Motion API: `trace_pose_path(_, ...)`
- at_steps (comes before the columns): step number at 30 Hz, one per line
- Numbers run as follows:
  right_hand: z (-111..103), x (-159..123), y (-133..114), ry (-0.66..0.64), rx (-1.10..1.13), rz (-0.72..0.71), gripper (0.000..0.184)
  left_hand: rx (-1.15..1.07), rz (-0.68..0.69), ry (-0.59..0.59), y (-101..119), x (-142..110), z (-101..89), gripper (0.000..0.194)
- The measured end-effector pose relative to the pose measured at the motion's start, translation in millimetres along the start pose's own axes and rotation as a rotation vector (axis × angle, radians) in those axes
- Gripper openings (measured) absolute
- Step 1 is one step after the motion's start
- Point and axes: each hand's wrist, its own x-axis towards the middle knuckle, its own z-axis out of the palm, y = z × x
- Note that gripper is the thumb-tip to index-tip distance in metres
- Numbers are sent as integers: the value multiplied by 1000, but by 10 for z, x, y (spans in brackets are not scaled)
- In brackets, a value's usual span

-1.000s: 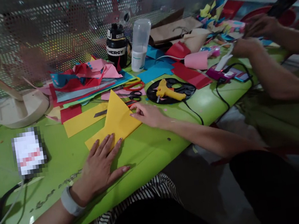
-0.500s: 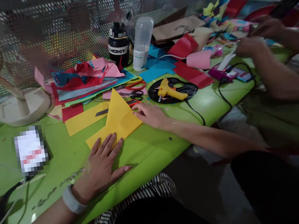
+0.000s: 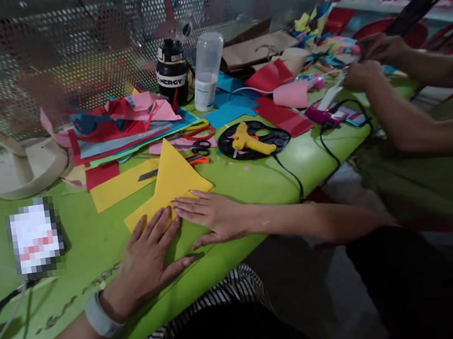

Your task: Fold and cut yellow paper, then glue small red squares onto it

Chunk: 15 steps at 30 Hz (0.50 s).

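Paper (image 3: 179,175), yellow and folded to a peak, lies on the green surface (image 3: 249,188), under my fingertips! Left hand (image 3: 146,255) flat across its lower edge, grip apart; right hand (image 3: 216,215) just beside, flat too, grip likewise apart, yellow glue gun (image 3: 253,140) beyond.

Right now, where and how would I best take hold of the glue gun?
Probably grip the glue gun by its handle, coming from the right: it lies on the black tray with the handle pointing right and the nozzle pointing left, toward the table's near edge.
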Motion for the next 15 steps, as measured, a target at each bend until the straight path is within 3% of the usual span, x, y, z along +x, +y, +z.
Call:
trace_pose_path(9,-46,-132,23,-4,-32,66,84,-21,-5,-2,-4,-6,-15,82)
trace_pose_path(15,-74,-439,46,62,-126,233,73,-44,-14,-6,8,-3,-22,80)
